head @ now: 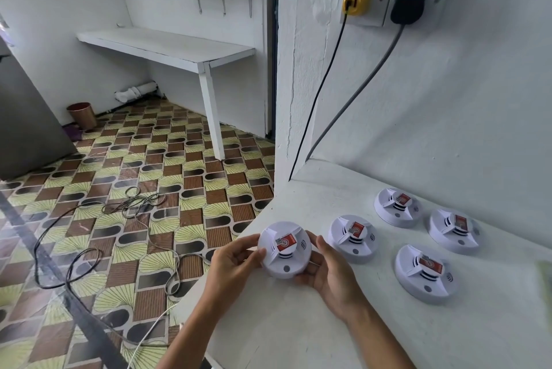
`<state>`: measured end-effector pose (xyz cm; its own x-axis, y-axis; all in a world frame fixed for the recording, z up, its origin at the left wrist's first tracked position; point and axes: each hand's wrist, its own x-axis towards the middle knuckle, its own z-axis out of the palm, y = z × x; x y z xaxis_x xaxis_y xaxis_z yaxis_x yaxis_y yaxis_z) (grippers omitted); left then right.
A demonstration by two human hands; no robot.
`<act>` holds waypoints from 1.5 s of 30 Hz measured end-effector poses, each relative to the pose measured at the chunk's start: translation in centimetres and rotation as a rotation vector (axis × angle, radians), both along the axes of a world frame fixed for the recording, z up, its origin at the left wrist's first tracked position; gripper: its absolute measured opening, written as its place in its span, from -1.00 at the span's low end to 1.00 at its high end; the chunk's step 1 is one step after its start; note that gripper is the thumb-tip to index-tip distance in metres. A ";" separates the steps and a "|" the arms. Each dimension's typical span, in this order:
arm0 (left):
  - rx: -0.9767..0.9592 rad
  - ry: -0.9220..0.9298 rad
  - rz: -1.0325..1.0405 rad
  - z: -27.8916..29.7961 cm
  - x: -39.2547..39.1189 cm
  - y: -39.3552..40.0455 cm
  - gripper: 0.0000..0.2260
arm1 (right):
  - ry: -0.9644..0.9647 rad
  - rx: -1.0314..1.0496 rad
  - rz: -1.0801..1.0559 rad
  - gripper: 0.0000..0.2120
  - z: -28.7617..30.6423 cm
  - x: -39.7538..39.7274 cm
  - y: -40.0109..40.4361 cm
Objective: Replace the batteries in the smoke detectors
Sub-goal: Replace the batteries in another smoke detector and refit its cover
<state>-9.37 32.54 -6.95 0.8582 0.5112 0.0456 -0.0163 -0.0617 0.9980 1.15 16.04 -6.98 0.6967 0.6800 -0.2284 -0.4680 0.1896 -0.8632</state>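
We hold one detector [284, 250] in both hands above the left edge of the white counter [298, 332]. Left hand [231, 259]: grip clamped on the detector's left rim, thumb on top, fingers curled beneath. Right hand [328, 271]: grip clamped on the right and lower rim, fingers wrapped under the body. The detector faces up, tilted toward us, with a red label on its raised centre.

Four more detectors rest on the counter to the right, each face up with a red label:
- second detector [352, 238], just beside the held one;
- third detector [397, 207], farther back near the wall;
- fourth detector [454, 229], nearest the wall on the right;
- fifth detector [425, 274], closest to us on the right.
None touch each other.

No loose batteries can be made out.

On the wall above, a yellow plug [356, 2] and a black plug [407, 5] sit in two sockets; their cords run down toward the counter's back corner. Cables [134, 204] lie coiled on the patterned floor [185, 159] to the left.
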 end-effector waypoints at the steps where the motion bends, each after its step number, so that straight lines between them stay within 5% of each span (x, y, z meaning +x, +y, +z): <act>1: -0.001 -0.001 0.002 0.1 0.0 0.0 -0.78 | -0.006 0.001 -0.002 -0.56 0.0 0.1 0.0; 45: 0.036 -0.011 0.018 -0.4 0.0 0.3 -0.74 | -0.126 -0.017 -0.057 -0.61 -0.2 -0.2 0.1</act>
<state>-9.36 32.86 -7.35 0.8483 0.5244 0.0740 -0.0259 -0.0984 0.9948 0.95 16.16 -7.21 0.7581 0.6351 -0.1483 -0.3448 0.1974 -0.9177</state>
